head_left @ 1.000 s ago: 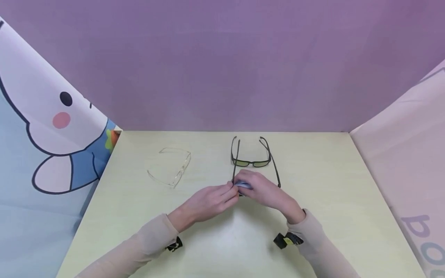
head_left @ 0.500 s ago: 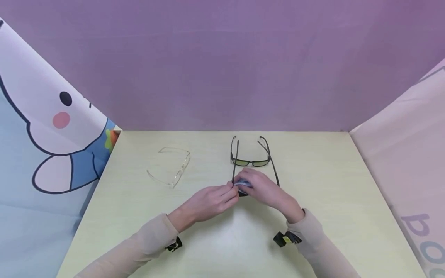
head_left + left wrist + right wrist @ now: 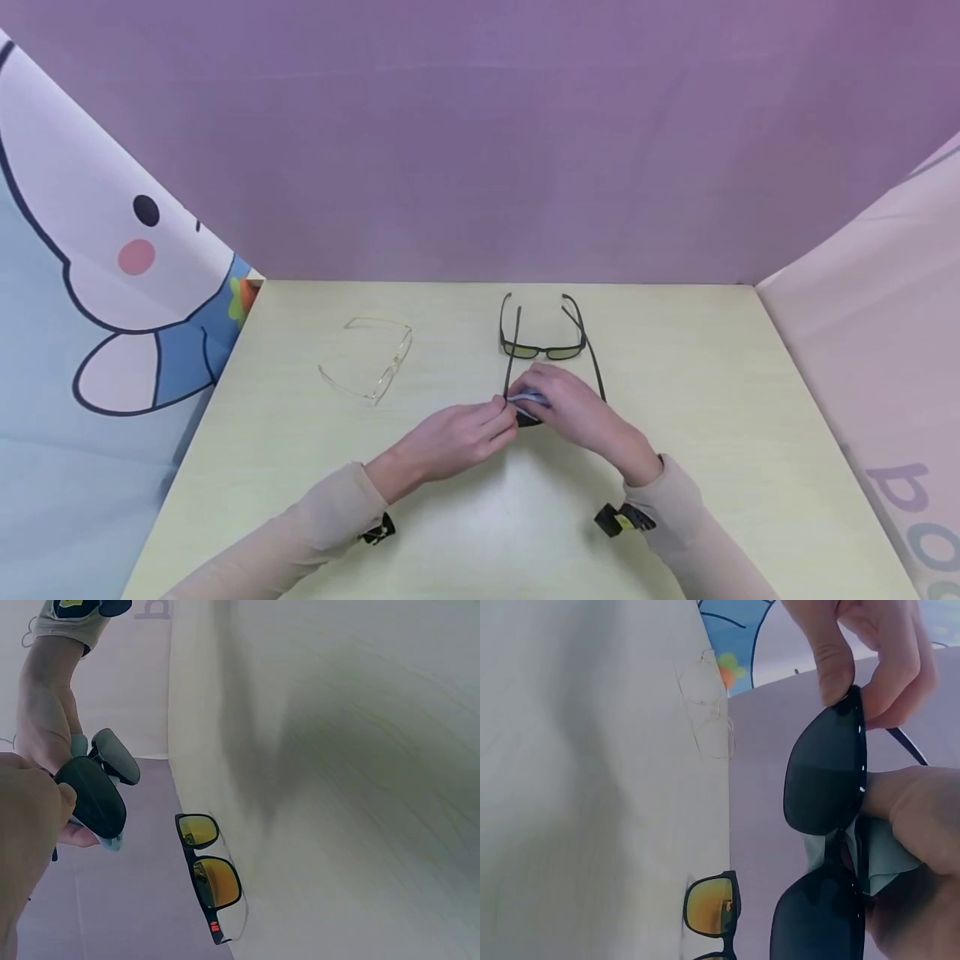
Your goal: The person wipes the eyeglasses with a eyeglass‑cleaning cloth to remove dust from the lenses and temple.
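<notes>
My left hand [image 3: 457, 437] pinches the outer corner of black sunglasses [image 3: 821, 776], near the hinge. The sunglasses are held above the table, their dark lenses tilted and both temples pointing away. My right hand [image 3: 573, 408] grips a light blue cloth [image 3: 889, 859], which sits bunched against the inner side of the lenses around the nose bridge. In the head view my hands hide most of the front frame; the right wrist view shows both lenses, one cut off by the frame's edge.
Another pair of black-framed glasses with yellow-orange lenses [image 3: 562, 353] lies behind my hands, temples unfolded. Thin gold-rimmed glasses [image 3: 393, 367] rest to the left on the pale table [image 3: 690, 358]. A purple backdrop [image 3: 480, 167] rises along the table's far edge.
The right hand and cloth shift slightly against the sunglasses. A little more of a dark lens shows below the cloth. The left hand keeps its pinch, and the glasses on the table stay put.
</notes>
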The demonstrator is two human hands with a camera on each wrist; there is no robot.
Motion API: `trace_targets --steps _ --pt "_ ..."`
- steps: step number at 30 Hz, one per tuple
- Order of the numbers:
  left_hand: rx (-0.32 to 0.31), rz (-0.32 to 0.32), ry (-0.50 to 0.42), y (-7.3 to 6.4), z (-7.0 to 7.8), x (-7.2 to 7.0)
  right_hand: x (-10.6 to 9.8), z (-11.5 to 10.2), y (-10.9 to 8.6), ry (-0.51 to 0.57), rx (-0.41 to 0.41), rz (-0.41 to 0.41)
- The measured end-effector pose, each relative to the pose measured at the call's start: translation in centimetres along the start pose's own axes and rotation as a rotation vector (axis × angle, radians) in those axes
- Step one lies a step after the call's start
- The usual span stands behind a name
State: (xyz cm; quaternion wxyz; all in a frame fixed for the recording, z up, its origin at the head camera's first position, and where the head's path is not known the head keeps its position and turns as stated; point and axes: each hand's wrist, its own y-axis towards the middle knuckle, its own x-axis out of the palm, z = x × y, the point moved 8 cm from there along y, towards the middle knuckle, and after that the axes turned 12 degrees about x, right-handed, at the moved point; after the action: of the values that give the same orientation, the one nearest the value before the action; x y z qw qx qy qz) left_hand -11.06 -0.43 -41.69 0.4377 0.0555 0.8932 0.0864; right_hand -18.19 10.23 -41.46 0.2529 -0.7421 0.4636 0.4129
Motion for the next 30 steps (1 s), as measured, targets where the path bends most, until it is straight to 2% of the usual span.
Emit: trace_targets --steps 4,8,12,15,20,22,25,30 --pt "0.006 -0.018 0.011 -0.1 0.0 0.2 -1.2 0.5 -0.6 0.093 0.016 0.092" --pt "0.003 -0.02 0.014 -0.3 -0.1 0.3 -3.5 1.6 -1.5 0.203 0.057 0.26" --pt "0.001 -0.022 0.019 -0.5 -0.2 0.2 -5.1 3.0 -2.4 0.203 0.11 0.376" --pt "0.01 -0.028 0.036 -0.6 -0.2 0.3 -5.0 3.6 -2.8 0.162 0.143 0.363" --pt "0.028 -0.015 0.076 -0.7 0.0 0.2 -2.8 3.5 -2.9 0.019 0.159 0.218" --pt "0.032 0.002 0.084 -0.7 0.0 0.1 -2.0 3.1 -2.9 -0.034 0.148 0.19" --pt "0.036 0.027 0.087 -0.6 0.2 0.1 -1.5 2.8 -2.8 -0.102 0.141 0.204" --pt "0.04 0.034 0.084 -0.6 0.5 0.1 -1.3 3.1 -2.7 -0.206 0.185 0.224"
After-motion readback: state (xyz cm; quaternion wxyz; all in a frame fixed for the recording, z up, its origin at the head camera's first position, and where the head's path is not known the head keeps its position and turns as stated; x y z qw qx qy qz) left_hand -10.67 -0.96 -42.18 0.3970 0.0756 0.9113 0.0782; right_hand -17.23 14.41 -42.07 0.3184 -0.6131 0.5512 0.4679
